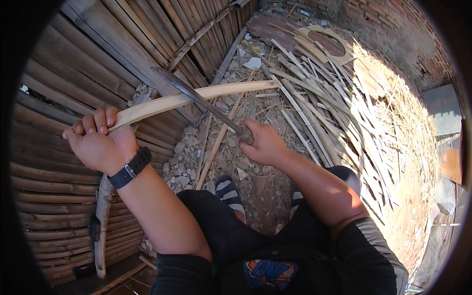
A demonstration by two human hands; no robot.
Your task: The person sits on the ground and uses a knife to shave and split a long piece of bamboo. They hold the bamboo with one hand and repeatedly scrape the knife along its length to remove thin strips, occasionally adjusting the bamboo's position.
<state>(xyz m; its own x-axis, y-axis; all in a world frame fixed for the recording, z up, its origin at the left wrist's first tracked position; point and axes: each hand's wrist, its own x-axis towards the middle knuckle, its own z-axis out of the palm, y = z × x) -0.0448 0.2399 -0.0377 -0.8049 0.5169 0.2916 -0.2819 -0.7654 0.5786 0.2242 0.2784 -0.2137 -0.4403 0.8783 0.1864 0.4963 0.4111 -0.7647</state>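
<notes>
My left hand (101, 137), with a dark watch on its wrist, is closed round the near end of a long pale bamboo strip (162, 104). The strip stretches away to the right, its far end over the pile of cut strips. In my right hand (263, 142) is the wooden handle of a machete (216, 112). Its long dark blade slants up and left and crosses the strip near the middle. The blade lies across the strip's upper face in this view; whether it cuts into the wood I cannot tell.
A bamboo slat wall (73, 103) rises close on the left. Many split bamboo strips (334, 98) lie heaped at the right, beside a board with a round hole (344, 42). Rubble and straw cover the ground around my sandalled feet (229, 194). A brick wall (393, 29) stands behind.
</notes>
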